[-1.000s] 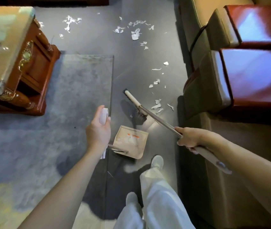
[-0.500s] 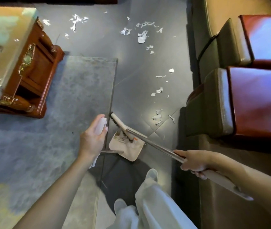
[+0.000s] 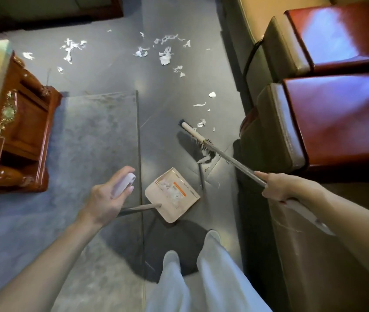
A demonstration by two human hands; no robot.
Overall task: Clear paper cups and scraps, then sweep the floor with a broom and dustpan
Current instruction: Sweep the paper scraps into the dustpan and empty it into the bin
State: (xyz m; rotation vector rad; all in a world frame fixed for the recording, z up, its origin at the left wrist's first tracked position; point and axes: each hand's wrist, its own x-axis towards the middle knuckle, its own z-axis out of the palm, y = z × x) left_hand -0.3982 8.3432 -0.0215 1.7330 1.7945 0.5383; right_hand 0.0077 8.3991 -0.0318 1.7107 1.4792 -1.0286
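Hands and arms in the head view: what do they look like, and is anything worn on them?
Both are bare. The left hand and right hand wear no gloves, and no ring, watch or bracelet shows. The left forearm and right forearm are uncovered up to the frame edge, with no sleeve in view. No markings are visible.

Dim, warm indoor light falls from above and throws a round dark shadow on the floor (image 3: 116, 70) beneath the person. Bluish glare sheens the red seat cushions (image 3: 341, 113). The broom head (image 3: 192, 131) is smeared by motion blur, and the wide lens bends the edges.
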